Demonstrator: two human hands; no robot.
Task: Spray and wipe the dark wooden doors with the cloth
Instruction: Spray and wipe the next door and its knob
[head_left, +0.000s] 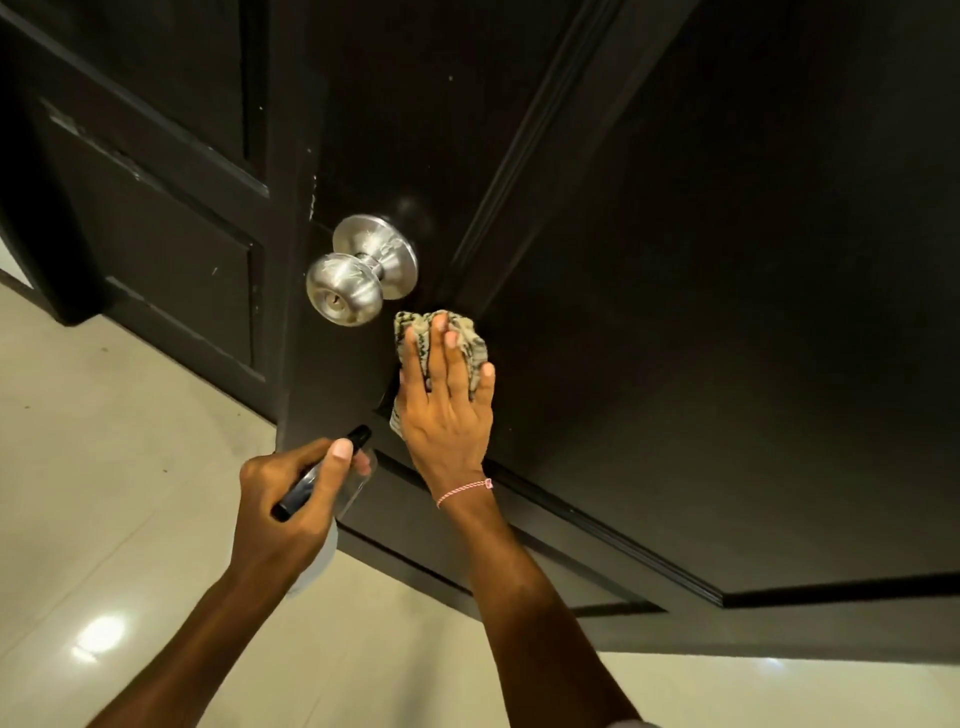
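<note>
The cloth (474, 347), a mottled beige and dark rag, lies bunched flat against the dark wooden door (675, 260). It sits under the fingers (441, 358) of the right hand (447, 410). Those fingers are straight and slightly spread, pressing the cloth to the wood. Cloth shows beyond the fingertips, between the fingers, and at the thumb side of the palm. Just past the fingertips and a little to their left is the steel door knob (345, 288), near the cloth but not touching it. To the right of the fingers a raised moulding frames a large door panel. A thin pink and white bracelet (464, 491) circles the right wrist.

Beside and below that wrist, the left hand (280, 499) curls around a clear spray bottle (356, 480) with a black head. 1 fingertip rests up near the nozzle, which points toward the door's lower edge. The bottle is close to the wood; I cannot tell whether they touch.

Left of the left hand's knuckles stands a 2nd dark panelled door (171, 249) with scuffed edges. A glossy pale tiled floor (104, 467) lies beneath both arms.
</note>
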